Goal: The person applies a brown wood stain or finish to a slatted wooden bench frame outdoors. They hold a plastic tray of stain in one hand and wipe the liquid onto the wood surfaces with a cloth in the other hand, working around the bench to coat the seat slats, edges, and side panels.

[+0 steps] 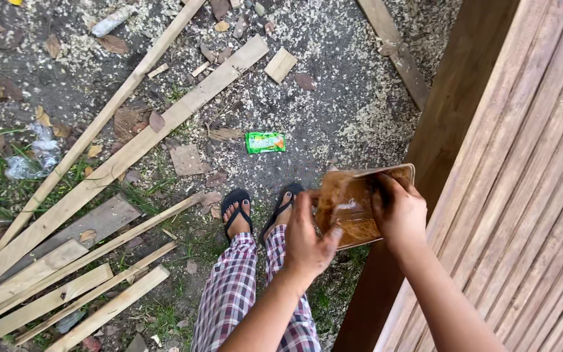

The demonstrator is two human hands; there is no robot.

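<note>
Both hands, left hand (307,238) and right hand (397,215), clamped on a stained brown sheet (353,207), fingertips partly hidden.

Both forearms reached forward, close together. The left hand (307,238) curled its stained fingers; the right hand (399,215) gripped with bent fingers.

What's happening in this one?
A person stands on sawdust-strewn ground beside a slatted wooden panel. Both hands grip a brown-stained rectangular container: left hand at its near edge, right hand on its far side. Loose planks and a green wrapper lie around.
</note>
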